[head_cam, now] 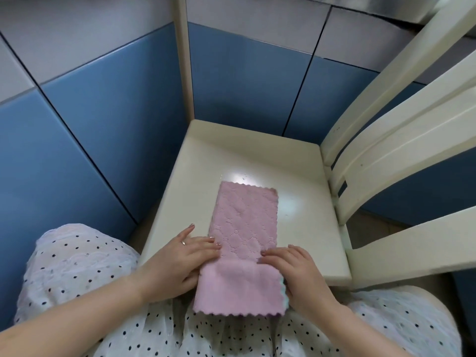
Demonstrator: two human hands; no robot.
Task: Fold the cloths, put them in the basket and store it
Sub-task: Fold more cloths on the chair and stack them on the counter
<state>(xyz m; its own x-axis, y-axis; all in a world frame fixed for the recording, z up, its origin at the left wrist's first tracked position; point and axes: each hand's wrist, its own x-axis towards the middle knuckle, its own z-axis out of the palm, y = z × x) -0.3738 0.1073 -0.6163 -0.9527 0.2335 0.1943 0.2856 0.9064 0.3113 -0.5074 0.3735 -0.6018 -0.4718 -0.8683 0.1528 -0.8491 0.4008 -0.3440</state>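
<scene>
A pink cloth (pixel 244 222) with zigzag edges lies folded in a long strip on the cream chair seat (pixel 231 155). Its near end hangs over the seat's front edge onto my lap. A pale blue underside shows along its right edge. My left hand (pixel 180 261) rests at the cloth's left edge, fingertips on the fabric, thumb hidden under the hanging part. My right hand (pixel 291 269) holds the right edge, fingers bent on top at the seat's front edge. No basket is in view.
The chair's slatted backrest (pixel 401 150) rises on the right. Blue and grey tiled walls (pixel 103 112) meet in a corner behind the seat, with a cream vertical post (pixel 185 60) there. A white polka-dot skirt (pixel 90 266) covers my lap.
</scene>
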